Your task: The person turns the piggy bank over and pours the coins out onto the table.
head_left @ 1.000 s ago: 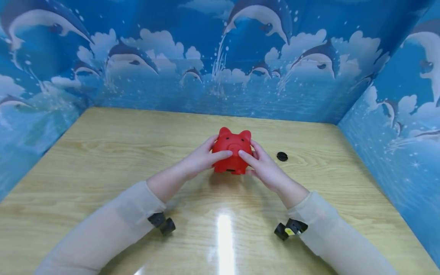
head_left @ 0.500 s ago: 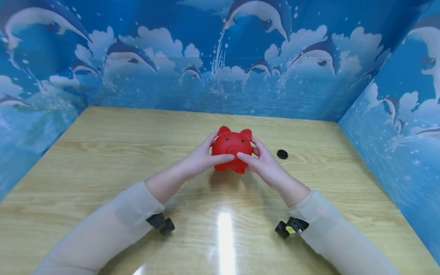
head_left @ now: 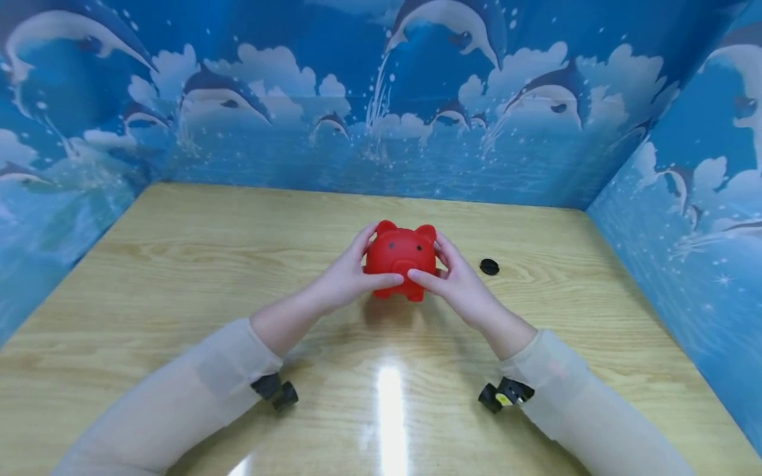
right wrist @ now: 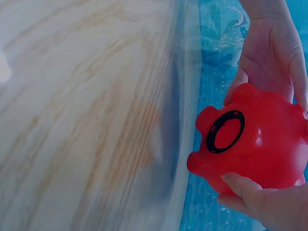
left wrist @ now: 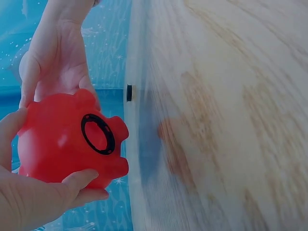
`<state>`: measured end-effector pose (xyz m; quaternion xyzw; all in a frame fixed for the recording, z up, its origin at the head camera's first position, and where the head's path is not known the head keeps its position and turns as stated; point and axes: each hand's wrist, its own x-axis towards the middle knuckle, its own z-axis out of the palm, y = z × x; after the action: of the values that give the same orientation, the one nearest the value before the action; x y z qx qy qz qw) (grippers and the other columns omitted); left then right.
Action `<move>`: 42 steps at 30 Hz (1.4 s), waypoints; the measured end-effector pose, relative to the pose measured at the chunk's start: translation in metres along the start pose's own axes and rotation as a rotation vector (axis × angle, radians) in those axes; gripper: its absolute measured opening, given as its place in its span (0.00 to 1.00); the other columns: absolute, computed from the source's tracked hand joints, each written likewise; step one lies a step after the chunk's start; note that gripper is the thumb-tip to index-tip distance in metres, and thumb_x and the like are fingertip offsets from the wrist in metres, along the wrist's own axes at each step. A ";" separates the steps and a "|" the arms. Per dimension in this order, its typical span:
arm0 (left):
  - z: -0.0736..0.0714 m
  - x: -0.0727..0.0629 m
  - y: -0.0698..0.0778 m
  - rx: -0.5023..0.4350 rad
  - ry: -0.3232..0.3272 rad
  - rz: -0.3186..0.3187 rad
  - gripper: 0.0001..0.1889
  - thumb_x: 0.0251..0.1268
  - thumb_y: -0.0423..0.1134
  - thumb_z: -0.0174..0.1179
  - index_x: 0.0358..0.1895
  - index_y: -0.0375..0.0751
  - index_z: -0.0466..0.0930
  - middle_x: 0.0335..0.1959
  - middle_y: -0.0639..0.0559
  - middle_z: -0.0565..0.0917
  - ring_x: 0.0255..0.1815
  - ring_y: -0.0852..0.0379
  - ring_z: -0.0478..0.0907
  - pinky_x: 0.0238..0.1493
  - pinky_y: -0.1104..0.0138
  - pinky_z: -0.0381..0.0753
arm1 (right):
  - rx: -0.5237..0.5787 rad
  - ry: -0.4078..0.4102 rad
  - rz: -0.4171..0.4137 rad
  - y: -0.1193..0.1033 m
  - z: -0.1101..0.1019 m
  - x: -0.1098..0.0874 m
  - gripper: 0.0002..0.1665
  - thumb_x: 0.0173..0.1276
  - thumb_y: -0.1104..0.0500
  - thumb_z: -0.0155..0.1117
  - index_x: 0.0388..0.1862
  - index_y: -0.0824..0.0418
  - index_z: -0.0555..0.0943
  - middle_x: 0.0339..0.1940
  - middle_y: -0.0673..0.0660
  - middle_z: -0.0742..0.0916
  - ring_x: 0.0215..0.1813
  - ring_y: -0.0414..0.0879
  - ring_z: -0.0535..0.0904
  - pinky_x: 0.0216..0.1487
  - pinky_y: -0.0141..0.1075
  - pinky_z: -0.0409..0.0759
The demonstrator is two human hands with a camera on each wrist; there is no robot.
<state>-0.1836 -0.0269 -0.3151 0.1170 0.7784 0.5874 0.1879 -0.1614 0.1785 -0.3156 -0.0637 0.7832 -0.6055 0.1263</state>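
Dolphin-print walls (head_left: 268, 162) border the surface (head_left: 208, 264); the left hand (head_left: 348, 277) and right hand (head_left: 457, 285) grip a raised piggy bank (head_left: 400, 256), seemingly a holding step; any next move calls for even support.

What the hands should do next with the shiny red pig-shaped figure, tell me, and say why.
I'd probably lower the red pig figure onto the pale wood-grain table: the left hand and right hand both hold it raised, so neither seems free for the small round black disc lying apart from it.
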 end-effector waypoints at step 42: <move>0.008 -0.024 0.009 -0.004 -0.037 0.273 0.47 0.50 0.30 0.69 0.72 0.49 0.50 0.65 0.52 0.63 0.63 0.53 0.61 0.49 0.57 0.78 | -0.003 0.077 -0.136 0.013 0.006 -0.016 0.53 0.57 0.57 0.71 0.75 0.43 0.50 0.70 0.48 0.64 0.68 0.51 0.62 0.51 0.41 0.77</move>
<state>-0.1590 -0.0267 -0.3051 0.2320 0.7507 0.6067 0.1208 -0.1433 0.1801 -0.3277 -0.0936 0.7822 -0.6135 0.0546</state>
